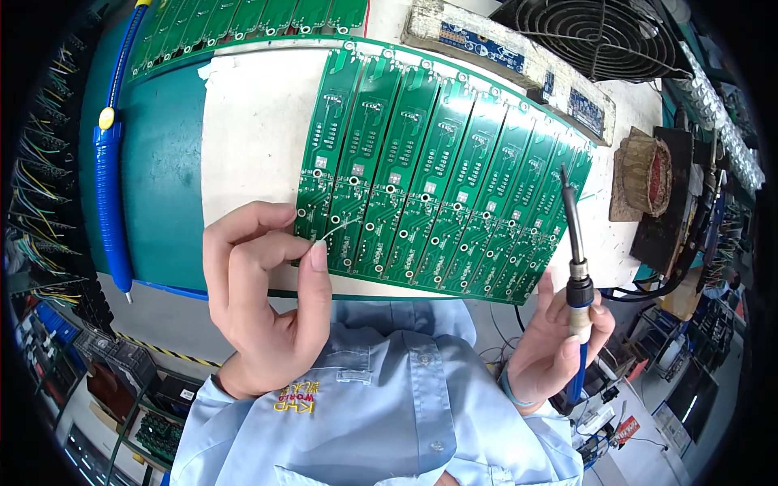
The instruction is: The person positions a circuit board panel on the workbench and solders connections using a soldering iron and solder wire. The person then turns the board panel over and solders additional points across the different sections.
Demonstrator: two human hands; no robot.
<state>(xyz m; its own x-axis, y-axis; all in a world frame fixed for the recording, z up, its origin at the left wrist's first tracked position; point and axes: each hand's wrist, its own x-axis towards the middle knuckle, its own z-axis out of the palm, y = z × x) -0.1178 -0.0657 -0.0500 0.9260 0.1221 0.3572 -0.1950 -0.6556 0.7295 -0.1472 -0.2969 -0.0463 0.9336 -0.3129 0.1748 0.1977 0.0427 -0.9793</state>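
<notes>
A green circuit board panel (413, 190), split into several narrow strips, lies on the white bench top in front of me. Over its near left corner my left hand (271, 283) pinches a thin length of solder wire (331, 234) between thumb and fingers. My right hand (559, 336) grips the handle of a soldering iron (580, 293) at the panel's right side. The iron points away from me, its dark tip (565, 172) over the far right part of the panel; whether it touches I cannot tell.
A blue solder sucker (111, 194) lies on the green mat (162, 178) at left. More green boards (251, 20) lie at the far left. Behind the panel are a long whitish block (494, 50) and a round fan grille (600, 32). A brown sponge-like holder (646, 174) stands at right.
</notes>
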